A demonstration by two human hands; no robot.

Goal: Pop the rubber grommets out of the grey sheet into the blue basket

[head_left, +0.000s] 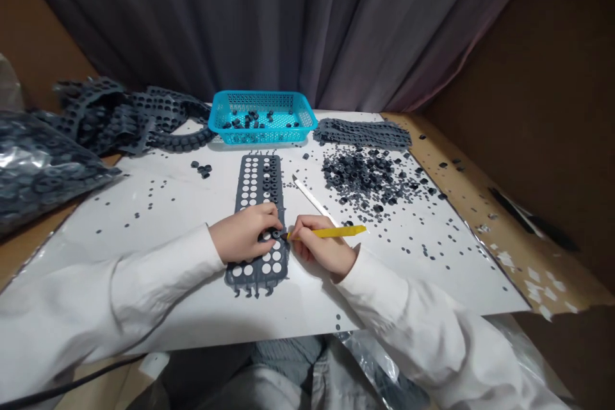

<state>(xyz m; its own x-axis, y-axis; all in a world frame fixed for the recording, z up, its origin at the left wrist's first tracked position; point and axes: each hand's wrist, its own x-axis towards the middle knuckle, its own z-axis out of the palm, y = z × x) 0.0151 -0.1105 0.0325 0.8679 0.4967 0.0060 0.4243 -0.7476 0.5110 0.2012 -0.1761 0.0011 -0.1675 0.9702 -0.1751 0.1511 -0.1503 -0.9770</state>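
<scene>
A dark grey perforated rubber sheet [258, 195] lies lengthwise before me, its holes showing white; rows of small round pieces still fill part of its right side. My left hand [250, 229] rests over its lower half, thumb and fingers closed around a small dark ring-shaped rubber piece [275, 234] at the sheet. Just to the right, my right hand [323, 245] grips a slim yellow-handled tool [339, 231] like a pen. Its dark tip points left and meets the ring-shaped piece; the exact kind of tip is too small to tell.
A blue plastic basket [262, 136] with some dark pieces stands at the back. Right of it are stacked perforated sheets [362, 133] and a pile of loose pieces [360, 173]. Tangled sheets [163, 109] and a filled plastic bag [43, 170] lie left. A white strip [312, 195] lies beyond my right hand.
</scene>
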